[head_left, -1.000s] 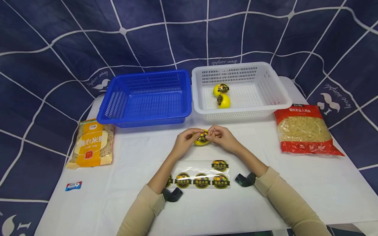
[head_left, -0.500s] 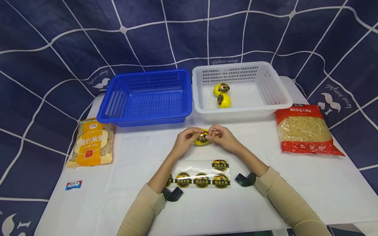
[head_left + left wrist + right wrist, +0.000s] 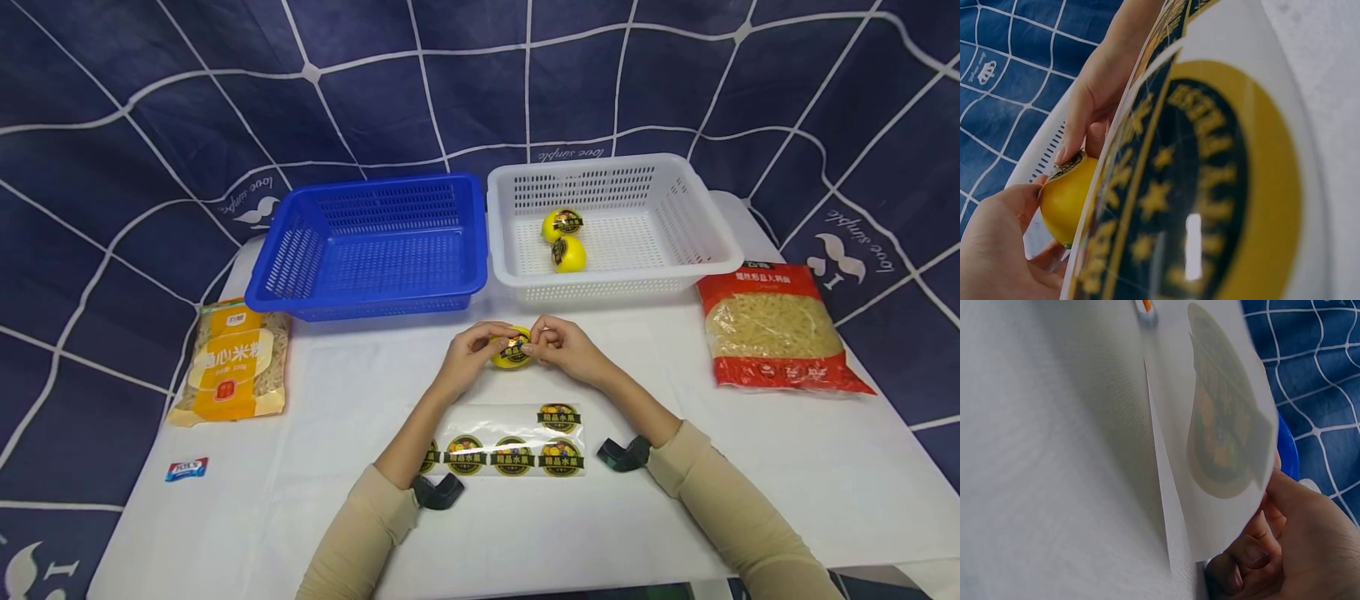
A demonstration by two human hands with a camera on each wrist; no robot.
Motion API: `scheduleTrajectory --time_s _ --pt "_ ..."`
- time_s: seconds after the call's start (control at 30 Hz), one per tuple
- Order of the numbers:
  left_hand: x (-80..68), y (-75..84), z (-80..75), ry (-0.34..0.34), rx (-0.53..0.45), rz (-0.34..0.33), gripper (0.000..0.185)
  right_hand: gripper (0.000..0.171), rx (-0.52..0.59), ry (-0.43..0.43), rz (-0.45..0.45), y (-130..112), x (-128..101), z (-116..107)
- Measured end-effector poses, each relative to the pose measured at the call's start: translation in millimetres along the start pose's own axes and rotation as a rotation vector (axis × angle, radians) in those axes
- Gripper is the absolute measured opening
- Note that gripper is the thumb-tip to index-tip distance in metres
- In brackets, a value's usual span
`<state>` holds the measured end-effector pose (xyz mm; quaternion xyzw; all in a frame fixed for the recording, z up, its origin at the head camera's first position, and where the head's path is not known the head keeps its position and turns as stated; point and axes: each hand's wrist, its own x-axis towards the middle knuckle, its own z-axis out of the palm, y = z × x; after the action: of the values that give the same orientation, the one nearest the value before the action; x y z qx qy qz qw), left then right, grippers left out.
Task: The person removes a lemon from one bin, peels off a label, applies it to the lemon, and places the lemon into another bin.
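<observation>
Both forearms, in beige sleeves, reach from the near edge toward the middle and converge. The left hand [image 3: 471,357] curls its fingers in a grip; the right hand [image 3: 564,348] meets it, fingertips pinched together, wrists low.

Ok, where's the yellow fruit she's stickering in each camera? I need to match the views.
Head: the yellow fruit sits centre frame between left hand and right hand, above the sticker sheet.
Left wrist: lower left, behind the sheet's edge.
Right wrist: not in view; the sheet blocks it.
Shared landmark: the sticker sheet.
</observation>
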<state>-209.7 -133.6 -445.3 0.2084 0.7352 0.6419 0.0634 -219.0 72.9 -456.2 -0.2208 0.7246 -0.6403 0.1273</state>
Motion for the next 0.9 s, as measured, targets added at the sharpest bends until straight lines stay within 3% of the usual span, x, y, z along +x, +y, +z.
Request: scheduleTrajectory --time_s 0.47,0.7,0.9 --pt "0.1 -2.7 -0.4 -0.015 0.028 0.023 0.027 0.01 0.028 -0.036 0.008 0 1 0" --pt "0.4 -3.6 -1.9 -0.054 -0.009 0.017 0.027 0.01 0.039 -0.038 0.033 -2 0 -1" --pt "3.5 -19.9 -4.8 -0.073 -0.039 0.008 0.028 0.012 0.059 -0.03 0.076 -4 0 -1"
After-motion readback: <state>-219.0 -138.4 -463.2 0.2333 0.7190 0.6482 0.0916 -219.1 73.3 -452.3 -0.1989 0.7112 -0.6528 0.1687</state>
